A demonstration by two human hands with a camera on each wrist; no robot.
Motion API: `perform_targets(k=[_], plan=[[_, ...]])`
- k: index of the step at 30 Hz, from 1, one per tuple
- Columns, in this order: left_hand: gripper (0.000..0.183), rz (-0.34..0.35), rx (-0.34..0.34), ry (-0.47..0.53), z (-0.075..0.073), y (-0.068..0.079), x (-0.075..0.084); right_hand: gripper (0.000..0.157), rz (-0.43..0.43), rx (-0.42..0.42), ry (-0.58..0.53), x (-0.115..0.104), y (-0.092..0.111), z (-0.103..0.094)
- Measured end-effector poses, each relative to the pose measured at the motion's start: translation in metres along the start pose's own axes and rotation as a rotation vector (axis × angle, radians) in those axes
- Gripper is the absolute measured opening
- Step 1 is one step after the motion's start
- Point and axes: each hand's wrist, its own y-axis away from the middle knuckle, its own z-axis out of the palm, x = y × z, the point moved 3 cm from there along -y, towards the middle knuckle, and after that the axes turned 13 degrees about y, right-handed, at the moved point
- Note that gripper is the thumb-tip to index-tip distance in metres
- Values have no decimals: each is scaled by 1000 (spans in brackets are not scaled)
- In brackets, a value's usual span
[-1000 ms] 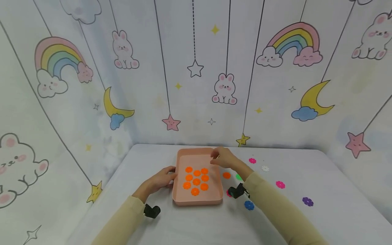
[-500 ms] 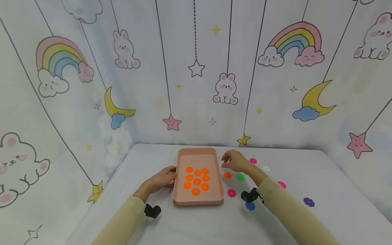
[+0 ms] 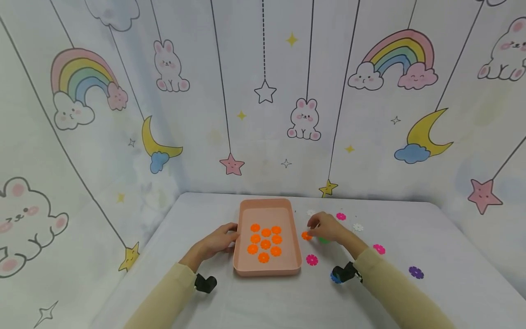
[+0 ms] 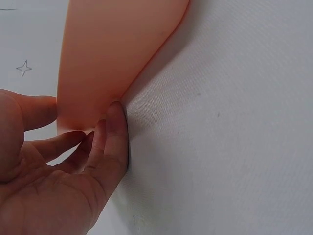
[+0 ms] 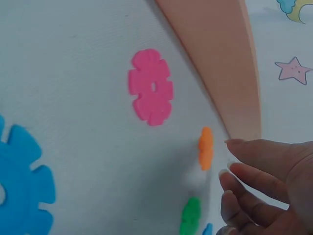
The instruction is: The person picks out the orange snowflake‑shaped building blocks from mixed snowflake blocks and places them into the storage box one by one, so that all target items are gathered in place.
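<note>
A peach-pink tray (image 3: pixel 269 212) holds several orange flower-shaped interlocking discs (image 3: pixel 265 244) lying flat. My left hand (image 3: pixel 218 240) grips its left side; in the left wrist view the thumb (image 4: pixel 41 112) is at the upper edge and the fingers lie against the outer wall. Just right of the tray, my right hand (image 3: pixel 326 227) is over a loose orange disc (image 3: pixel 306 236). The right wrist view shows thumb and fingers apart, holding nothing, close to that orange disc (image 5: pixel 206 149). A green disc (image 3: pixel 323 240) is partly hidden under the hand.
Loose discs lie on the white cloth right of the tray: pink (image 3: pixel 312 260), blue (image 3: pixel 335 277) partly behind the black wrist camera (image 3: pixel 345 273), magenta (image 3: pixel 379 249), purple (image 3: pixel 416 273) and white (image 3: pixel 358 227). A printed backdrop (image 3: pixel 263 137) stands behind the table.
My right hand has moved from over the tray's right rim rightward and nearer, down to the loose orange disc. The left hand and tray stay in place.
</note>
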Motion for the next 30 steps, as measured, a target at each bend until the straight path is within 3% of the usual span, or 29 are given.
perform_targets(k=[12, 30], plan=[[47, -4, 1, 1, -1, 0, -1, 26, 67, -10, -16, 5, 4, 12], [46, -2, 3, 4, -1, 1, 0, 25, 80, 4, -33, 8, 2, 15]])
